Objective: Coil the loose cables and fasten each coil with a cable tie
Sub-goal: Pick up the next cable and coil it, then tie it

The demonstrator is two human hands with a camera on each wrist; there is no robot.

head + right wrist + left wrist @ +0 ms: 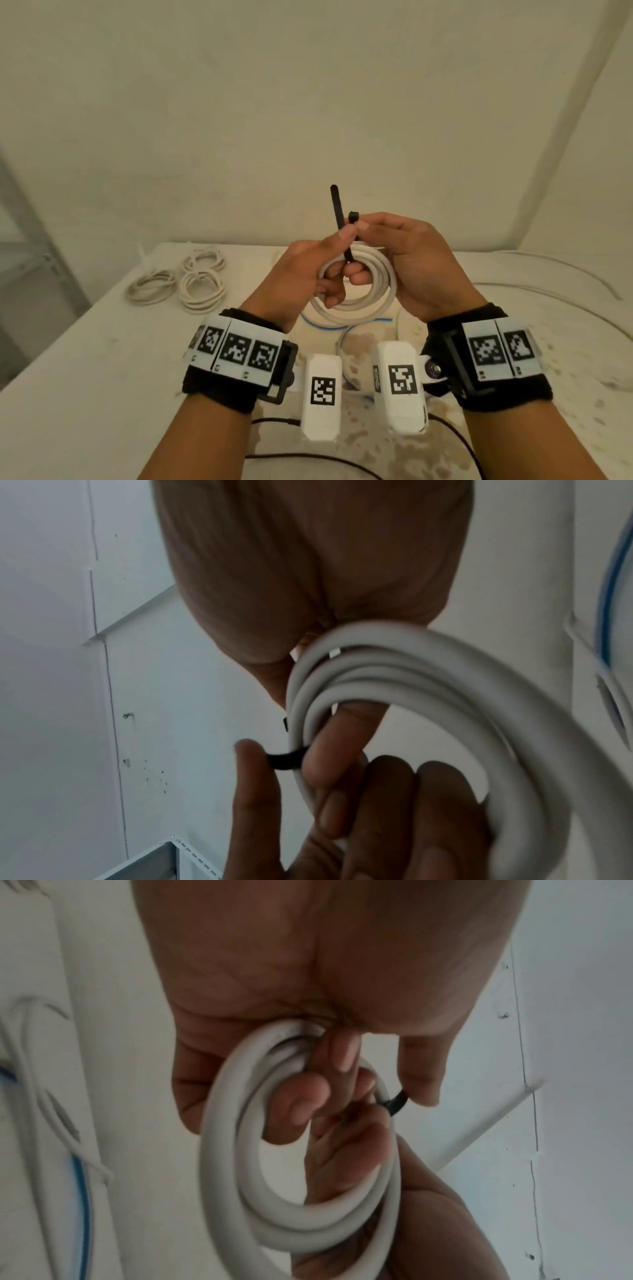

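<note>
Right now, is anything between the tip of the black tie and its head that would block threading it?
Nothing visible does. The black tie loops round the white coil; the left hand pinches its tail, the right hand its head, with open air between.

Bare plain room, stained white table (pixel 85 359) against blank cream wall (pixel 308 102), metal shelving frame (pixel 30 219) at left edge
</note>
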